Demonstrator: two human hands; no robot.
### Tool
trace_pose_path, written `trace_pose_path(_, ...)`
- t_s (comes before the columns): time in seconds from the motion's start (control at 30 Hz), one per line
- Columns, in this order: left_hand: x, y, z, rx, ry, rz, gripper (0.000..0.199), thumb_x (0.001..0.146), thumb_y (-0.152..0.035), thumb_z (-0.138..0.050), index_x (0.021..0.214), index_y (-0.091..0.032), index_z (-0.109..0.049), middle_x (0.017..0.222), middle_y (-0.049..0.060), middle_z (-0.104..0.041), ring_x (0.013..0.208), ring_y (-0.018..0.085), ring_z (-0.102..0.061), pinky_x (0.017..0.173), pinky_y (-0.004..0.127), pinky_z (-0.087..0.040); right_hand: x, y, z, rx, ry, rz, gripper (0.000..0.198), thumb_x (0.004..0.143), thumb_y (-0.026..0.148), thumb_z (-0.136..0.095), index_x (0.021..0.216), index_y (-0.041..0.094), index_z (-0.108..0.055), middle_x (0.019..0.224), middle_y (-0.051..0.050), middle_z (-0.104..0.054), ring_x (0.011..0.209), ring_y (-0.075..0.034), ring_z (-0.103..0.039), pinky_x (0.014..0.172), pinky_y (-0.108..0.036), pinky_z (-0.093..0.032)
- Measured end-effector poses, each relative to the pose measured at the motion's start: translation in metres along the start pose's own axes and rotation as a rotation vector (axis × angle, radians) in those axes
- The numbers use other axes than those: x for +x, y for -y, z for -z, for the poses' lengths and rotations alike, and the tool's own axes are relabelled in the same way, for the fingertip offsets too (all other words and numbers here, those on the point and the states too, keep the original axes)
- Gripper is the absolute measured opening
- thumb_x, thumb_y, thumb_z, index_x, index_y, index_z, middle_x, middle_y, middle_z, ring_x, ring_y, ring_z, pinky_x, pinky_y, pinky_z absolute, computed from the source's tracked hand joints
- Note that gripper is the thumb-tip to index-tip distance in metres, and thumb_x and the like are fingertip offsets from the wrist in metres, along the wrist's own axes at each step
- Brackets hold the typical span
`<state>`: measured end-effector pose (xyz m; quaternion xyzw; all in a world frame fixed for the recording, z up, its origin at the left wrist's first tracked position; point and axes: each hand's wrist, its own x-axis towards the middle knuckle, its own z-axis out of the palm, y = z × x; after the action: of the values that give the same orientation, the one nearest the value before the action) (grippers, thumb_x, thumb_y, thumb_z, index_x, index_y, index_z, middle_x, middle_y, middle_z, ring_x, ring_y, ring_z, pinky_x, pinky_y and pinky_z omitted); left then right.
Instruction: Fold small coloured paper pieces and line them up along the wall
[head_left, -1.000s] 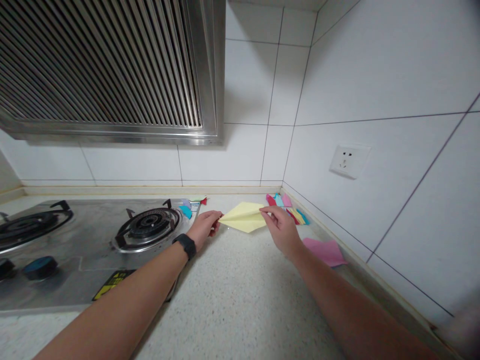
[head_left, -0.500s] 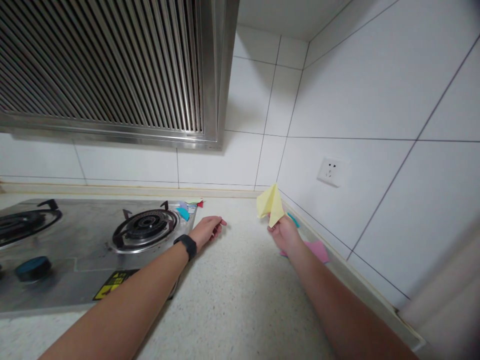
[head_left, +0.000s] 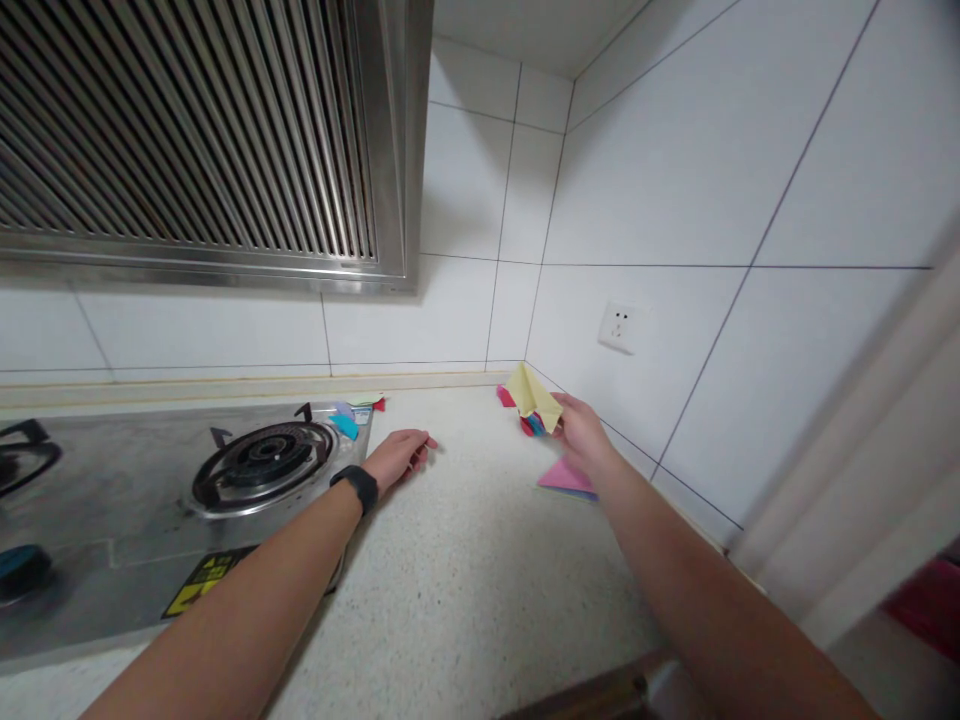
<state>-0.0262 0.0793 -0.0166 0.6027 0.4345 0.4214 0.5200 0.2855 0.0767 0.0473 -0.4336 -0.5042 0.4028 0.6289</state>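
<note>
My right hand [head_left: 583, 432] pinches the edge of a yellow folded paper [head_left: 531, 392] near the back corner of the counter. Behind and below that paper, small red and blue folded papers [head_left: 534, 425] show in part, with a pink one [head_left: 505, 397] to their left. Under my right wrist lies a pink folded paper triangle [head_left: 562, 477], partly covered by the arm. My left hand [head_left: 399, 456], with a black band on the wrist, rests on the counter beside the stove, its fingers loosely curled and nothing visible in them.
To the left is a steel gas stove [head_left: 150, 470] with a black burner [head_left: 270, 460]. On its back right corner sit a blue paper piece [head_left: 345, 427] and other small coloured papers. A range hood [head_left: 397, 200] hangs above. The tiled right wall carries a socket [head_left: 618, 328].
My right hand has turned and carried the yellow paper toward the back corner, uncovering red and blue papers beside it. The view has swung right. My left hand stays on the counter.
</note>
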Motion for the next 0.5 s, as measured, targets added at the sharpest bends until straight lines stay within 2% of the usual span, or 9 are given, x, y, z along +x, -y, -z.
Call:
trace_pose_path(0.07,0.0,0.0,0.0,0.012,0.013,-0.003,0.043,0.081,-0.052,-0.05,0.089,-0.012,-0.062,0.065,-0.001,-0.05,0.049,0.008,-0.044,0.04,0.019,-0.027,0.002,0.017,0.027,-0.37,-0.063,0.096,0.023,0.075,0.037,-0.058,0.083,0.015,-0.063,0.062,0.0,-0.057,0.052,-0.011,-0.046,0.048,-0.023,-0.031)
trace_pose_path(0.13,-0.001,0.0,0.0,0.019,0.024,-0.003,0.043,0.081,-0.052,-0.05,0.09,-0.012,-0.062,0.065,-0.001,-0.05,0.049,0.008,-0.044,0.04,0.019,-0.028,0.0,0.032,0.054,-0.703,-0.078,0.205,0.022,0.08,0.035,-0.053,0.087,0.017,-0.063,0.072,-0.002,-0.063,0.062,-0.013,-0.053,0.055,-0.024,-0.035)
trace_pose_path(0.23,-0.002,0.001,-0.002,0.03,0.03,-0.012,0.044,0.081,-0.053,-0.05,0.09,-0.011,-0.063,0.064,0.0,-0.05,0.048,0.007,-0.043,0.04,0.019,-0.027,-0.009,0.045,0.084,-1.107,-0.08,0.27,0.02,0.086,0.032,-0.047,0.088,0.019,-0.062,0.08,-0.004,-0.066,0.073,-0.016,-0.057,0.064,-0.026,-0.037)
trace_pose_path(0.33,-0.001,0.004,-0.002,0.045,0.022,-0.016,0.045,0.08,-0.053,-0.051,0.089,-0.011,-0.064,0.063,-0.001,-0.049,0.046,0.007,-0.041,0.04,0.02,-0.026,-0.02,0.045,0.098,-1.319,0.007,0.247,0.021,0.089,0.028,-0.043,0.091,0.018,-0.062,0.081,-0.005,-0.066,0.074,-0.016,-0.058,0.065,-0.025,-0.037)
trace_pose_path(0.5,0.0,0.008,-0.002,0.065,0.029,-0.013,0.047,0.08,-0.055,-0.051,0.09,-0.011,-0.065,0.062,-0.001,-0.049,0.046,0.007,-0.041,0.04,0.019,-0.025,-0.029,0.033,0.101,-1.488,0.084,0.155,0.025,0.093,0.025,-0.038,0.094,0.016,-0.061,0.08,-0.007,-0.067,0.075,-0.017,-0.06,0.064,-0.025,-0.035)
